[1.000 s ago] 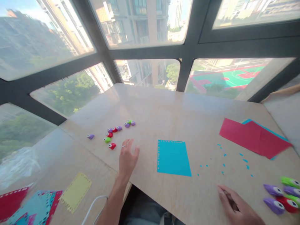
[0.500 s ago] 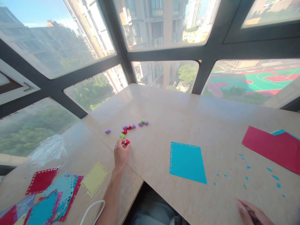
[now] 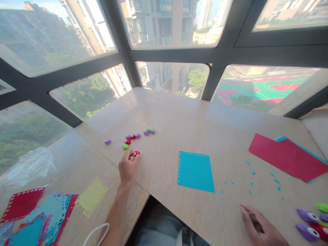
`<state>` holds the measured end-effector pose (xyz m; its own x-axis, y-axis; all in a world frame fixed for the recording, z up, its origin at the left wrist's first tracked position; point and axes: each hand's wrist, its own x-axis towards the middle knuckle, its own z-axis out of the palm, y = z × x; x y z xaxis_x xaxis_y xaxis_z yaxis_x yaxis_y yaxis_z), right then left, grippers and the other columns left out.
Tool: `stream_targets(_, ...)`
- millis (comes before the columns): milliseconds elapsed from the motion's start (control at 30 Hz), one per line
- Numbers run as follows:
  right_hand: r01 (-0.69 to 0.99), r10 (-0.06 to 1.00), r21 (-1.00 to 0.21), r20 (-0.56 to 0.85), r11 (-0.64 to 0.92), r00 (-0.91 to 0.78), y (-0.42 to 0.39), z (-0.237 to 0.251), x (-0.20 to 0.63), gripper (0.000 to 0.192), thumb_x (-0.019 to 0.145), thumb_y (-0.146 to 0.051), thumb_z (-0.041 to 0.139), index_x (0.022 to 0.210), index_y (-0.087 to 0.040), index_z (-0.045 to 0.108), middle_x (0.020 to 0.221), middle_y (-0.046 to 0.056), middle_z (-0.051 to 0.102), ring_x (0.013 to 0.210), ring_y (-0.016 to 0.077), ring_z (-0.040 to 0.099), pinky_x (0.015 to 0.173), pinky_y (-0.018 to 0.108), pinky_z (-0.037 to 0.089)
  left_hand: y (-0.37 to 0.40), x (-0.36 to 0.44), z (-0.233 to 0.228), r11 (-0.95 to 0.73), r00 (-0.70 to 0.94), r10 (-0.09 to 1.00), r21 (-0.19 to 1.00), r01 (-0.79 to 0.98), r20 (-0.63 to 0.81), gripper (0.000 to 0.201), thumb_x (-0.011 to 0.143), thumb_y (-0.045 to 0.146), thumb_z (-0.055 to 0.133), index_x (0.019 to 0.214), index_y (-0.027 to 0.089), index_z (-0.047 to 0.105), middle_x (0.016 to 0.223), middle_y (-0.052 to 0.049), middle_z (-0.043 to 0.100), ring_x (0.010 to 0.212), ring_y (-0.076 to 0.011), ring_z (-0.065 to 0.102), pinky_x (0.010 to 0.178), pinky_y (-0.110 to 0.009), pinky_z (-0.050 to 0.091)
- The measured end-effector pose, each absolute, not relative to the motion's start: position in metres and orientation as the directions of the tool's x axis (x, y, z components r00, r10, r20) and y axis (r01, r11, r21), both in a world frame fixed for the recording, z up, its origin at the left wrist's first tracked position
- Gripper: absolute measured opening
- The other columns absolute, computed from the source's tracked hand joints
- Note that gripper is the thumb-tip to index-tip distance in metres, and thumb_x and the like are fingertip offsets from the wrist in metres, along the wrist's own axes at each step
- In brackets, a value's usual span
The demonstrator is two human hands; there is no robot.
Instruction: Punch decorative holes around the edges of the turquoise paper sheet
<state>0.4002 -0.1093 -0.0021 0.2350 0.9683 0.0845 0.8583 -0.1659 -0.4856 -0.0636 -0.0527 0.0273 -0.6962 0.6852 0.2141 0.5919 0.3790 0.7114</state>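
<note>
Now left hand [image 3: 128, 169] is clamped on one red toy [image 3: 137, 152], thumb and fingers around it; a second ago it hung apart from it. Toy sits farther from the green one [image 3: 125, 147] than before, so moving looks under way; lift unclear. Nine other toys nearby: five purple, two red, two green. One blue sheet [image 3: 196, 172]. Right hand [image 3: 263, 227] curled, contents unclear.

Ahead of you, dark grey window frames [image 3: 176, 55] face tall pale buildings [image 3: 164, 24] and a green-and-red sports court [image 3: 269, 87]. To your left lies crumpled clear plastic film [image 3: 32, 167]; nearer you curves a thin white cable [image 3: 96, 228].
</note>
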Motion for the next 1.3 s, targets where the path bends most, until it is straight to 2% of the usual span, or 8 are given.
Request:
stream_targets(200,0.875,0.966,-0.478,0.185,-0.071,0.180,-0.108,0.004,0.393,0.054,0.084,-0.062,0.044,0.089,-0.020,0.077,0.087,0.008,0.076,0.067,0.0237,0.071,0.055,0.031,0.052,-0.046,-0.030,0.034,0.197,-0.562,0.798,0.787,0.585,0.218,0.046,0.077,0.037,0.063,0.118,0.017,0.063,0.107,-0.008,0.072,0.091,-0.0167,0.069,0.075,-0.028,0.058)
stream_targets(333,0.861,0.964,-0.505,0.193,-0.062,0.183,-0.109,0.006,0.388,0.055,0.085,-0.063,0.045,0.088,-0.019,0.077,0.084,0.008,0.075,0.063,0.0218,0.069,0.057,0.031,0.053,-0.034,0.009,0.043,0.058,-0.424,0.876,0.820,0.569,0.232,0.043,0.080,0.033,0.063,0.120,0.018,0.061,0.102,-0.006,0.073,0.090,-0.0141,0.069,0.071,-0.024,0.057)
stream_targets(567,0.649,0.980,-0.753,0.032,-0.105,0.196,-0.111,0.018,0.371,0.046,0.083,-0.060,0.056,0.086,-0.019,0.076,0.084,0.009,0.075,0.067,0.0192,0.069,0.062,0.026,0.057,-0.014,0.078,0.052,-0.112,-0.086,0.979,0.844,0.525,0.183,0.041,0.083,0.027,0.060,0.124,0.022,0.058,0.105,-0.004,0.073,0.090,-0.0115,0.068,0.075,-0.024,0.056)
stream_targets(700,0.486,0.993,-0.867,-0.070,-0.108,0.097,-0.104,0.034,0.351,0.045,0.085,-0.056,0.058,0.097,-0.016,0.073,0.066,0.004,0.065,0.055,0.0143,0.060,0.051,0.022,0.051,-0.010,0.105,0.052,-0.202,0.109,0.979,0.823,0.531,0.170,0.042,0.084,0.025,0.058,0.126,0.025,0.057,0.107,-0.004,0.072,0.095,-0.0122,0.067,0.082,-0.027,0.058)
stream_targets(900,0.320,0.991,-0.942,-0.125,-0.104,-0.044,-0.074,0.051,0.330,0.052,0.088,-0.055,0.057,0.122,-0.016,0.062,0.098,0.009,0.065,0.075,0.0138,0.063,0.067,0.024,0.055,-0.015,0.131,0.055,-0.271,0.249,0.957,0.775,0.570,0.150,0.047,0.083,0.023,0.060,0.130,0.024,0.056,0.118,-0.007,0.069,0.103,-0.0157,0.067,0.092,-0.032,0.057)
stream_targets(1033,0.265,0.973,-0.951,-0.198,-0.161,-0.119,-0.057,0.053,0.326,0.060,0.086,-0.059,0.059,0.130,-0.017,0.057,0.119,0.015,0.062,0.085,0.0164,0.065,0.067,0.026,0.056,-0.022,0.143,0.056,-0.311,0.324,0.936,0.756,0.576,0.138,0.049,0.084,0.026,0.062,0.132,0.024,0.054,0.112,-0.007,0.071,0.103,-0.0183,0.067,0.092,-0.035,0.057)
stream_targets(1200,0.206,0.955,-0.959,-0.233,-0.194,-0.186,-0.049,0.056,0.324,0.063,0.085,-0.059,0.061,0.131,-0.016,0.058,0.115,0.014,0.067,0.087,0.0194,0.068,0.068,0.029,0.058,-0.030,0.152,0.050,-0.366,0.390,0.905,0.776,0.514,0.169,0.058,0.086,0.026,0.058,0.142,0.026,0.042,0.123,-0.009,0.066,0.108,-0.0180,0.065,0.093,-0.034,0.057)
stream_targets(1300,0.260,0.963,-0.953,-0.206,-0.158,-0.171,-0.048,0.060,0.328,0.054,0.087,-0.055,0.060,0.126,-0.018,0.064,0.113,0.013,0.070,0.095,0.0221,0.069,0.078,0.033,0.059,-0.033,0.156,0.044,-0.373,0.379,0.905,0.786,0.494,0.191,0.064,0.086,0.022,0.056,0.146,0.026,0.035,0.119,-0.009,0.066,0.101,-0.0162,0.066,0.088,-0.033,0.058)
